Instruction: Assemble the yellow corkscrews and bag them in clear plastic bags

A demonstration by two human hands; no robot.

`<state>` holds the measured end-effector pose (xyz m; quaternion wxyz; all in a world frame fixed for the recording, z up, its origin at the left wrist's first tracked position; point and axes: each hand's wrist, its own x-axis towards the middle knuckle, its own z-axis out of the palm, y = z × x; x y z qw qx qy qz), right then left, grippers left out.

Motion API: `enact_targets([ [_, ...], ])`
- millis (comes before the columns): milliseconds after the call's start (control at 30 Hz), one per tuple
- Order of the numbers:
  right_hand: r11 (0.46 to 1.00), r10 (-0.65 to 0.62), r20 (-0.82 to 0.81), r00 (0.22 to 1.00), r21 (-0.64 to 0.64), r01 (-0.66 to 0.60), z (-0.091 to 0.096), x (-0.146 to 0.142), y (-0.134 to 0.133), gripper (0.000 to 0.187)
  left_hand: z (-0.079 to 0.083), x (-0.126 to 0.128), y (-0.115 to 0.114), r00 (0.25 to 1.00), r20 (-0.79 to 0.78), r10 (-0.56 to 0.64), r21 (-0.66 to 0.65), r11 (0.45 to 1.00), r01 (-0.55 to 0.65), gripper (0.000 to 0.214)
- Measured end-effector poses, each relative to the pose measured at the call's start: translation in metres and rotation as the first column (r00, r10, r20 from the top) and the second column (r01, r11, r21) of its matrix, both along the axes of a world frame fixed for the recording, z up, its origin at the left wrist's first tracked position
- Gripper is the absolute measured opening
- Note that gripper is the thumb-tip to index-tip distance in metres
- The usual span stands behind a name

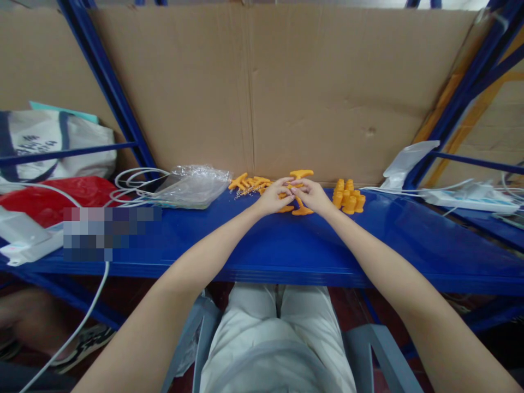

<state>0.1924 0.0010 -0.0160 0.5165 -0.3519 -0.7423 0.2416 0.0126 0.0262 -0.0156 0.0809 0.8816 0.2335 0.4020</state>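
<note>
Head view: left hand (272, 199) and right hand (314, 196) meet just above the blue shelf (262, 245), fingers pinched narrow on one orange part (301, 174) (a two-sided grip likely steadies it). Its long axis stands roughly upright, flat head pointing up toward the cardboard (327, 82). Loose orange pieces (248, 183) lie left and upright orange pegs (349, 197) right, both near the hands.

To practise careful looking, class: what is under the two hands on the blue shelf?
Orange plastic pieces show beneath the left hand and right hand, on the shelf. Fingers hide their middles.
</note>
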Motion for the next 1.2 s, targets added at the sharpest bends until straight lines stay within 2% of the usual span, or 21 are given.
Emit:
enact_targets([
  [167, 1.000, -0.008, 0.033, 0.999, -0.017, 0.009, -0.004, 0.000, 0.007, 0.044, 0.000, -0.006, 0.010, 0.973, 0.172, 0.153, -0.169, 0.978, -0.124, 0.014],
  [333, 0.997, -0.077, 0.192, 0.978, 0.024, 0.074, -0.006, 0.002, 0.008, 0.047, 0.003, -0.017, 0.023, 0.878, 0.320, 0.356, -0.274, 0.922, -0.273, 0.015],
  [500, 0.987, -0.162, 0.463, 0.871, 0.094, 0.134, -0.009, 0.002, 0.002, 0.050, 0.003, -0.033, 0.033, 0.724, 0.410, 0.555, -0.467, 0.809, -0.355, 0.015],
  [600, 0.989, -0.144, 0.608, 0.780, 0.075, 0.125, -0.011, 0.001, -0.003, 0.067, 0.001, -0.046, 0.034, 0.691, 0.329, 0.644, -0.581, 0.714, -0.390, 0.022],
  [700, 0.988, -0.104, 0.692, 0.714, -0.008, 0.151, -0.009, 0.000, -0.010, 0.079, 0.000, -0.058, 0.035, 0.646, 0.206, 0.735, -0.634, 0.603, -0.484, 0.031],
  [800, 0.980, -0.085, 0.728, 0.680, -0.062, 0.189, -0.004, -0.003, -0.017, 0.081, 0.000, -0.065, 0.036, 0.621, 0.102, 0.777, -0.658, 0.521, -0.544, 0.030],
  [900, 0.972, -0.081, 0.753, 0.653, -0.084, 0.218, 0.000, -0.005, -0.022, 0.081, -0.001, -0.067, 0.037, 0.646, 0.017, 0.763, -0.700, 0.471, -0.538, 0.026],
  [1000, 0.969, -0.073, 0.771, 0.633, -0.096, 0.229, 0.000, -0.005, -0.021, 0.079, -0.002, -0.065, 0.037, 0.673, 0.016, 0.739, -0.727, 0.471, -0.500, 0.026],
  [1200, 0.980, -0.053, 0.779, 0.624, -0.078, 0.181, -0.003, -0.004, -0.018, 0.069, -0.005, -0.062, 0.039, 0.682, 0.065, 0.728, -0.762, 0.477, -0.437, 0.023],
])
